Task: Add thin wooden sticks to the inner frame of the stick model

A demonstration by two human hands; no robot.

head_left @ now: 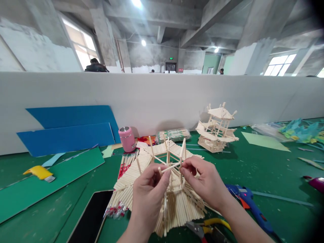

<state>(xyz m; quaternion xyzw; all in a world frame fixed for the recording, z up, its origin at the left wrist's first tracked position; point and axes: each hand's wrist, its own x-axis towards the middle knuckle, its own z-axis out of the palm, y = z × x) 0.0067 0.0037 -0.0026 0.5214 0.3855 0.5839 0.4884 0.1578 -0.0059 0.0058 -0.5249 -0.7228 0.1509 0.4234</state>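
Observation:
In front of me on the table stands a wooden-stick model (186,206) with sloping, roof-like panels and several upright sticks. My left hand (152,189) pinches a short wooden stick (172,167) between thumb and fingers, over the model's middle. The stick lies nearly level, its right end at an upright post. My right hand (202,179) is closed at that post, thumb and forefinger pinching where stick and post meet. Whether it grips the stick, the post or both, I cannot tell.
A finished-looking stick pagoda (216,131) stands at the back right. Around the model lie a blue glue gun (249,202), pliers (198,229), a black phone (91,216), a pink flask (127,139) and a yellow cutter (39,172). A white partition (157,98) rises behind.

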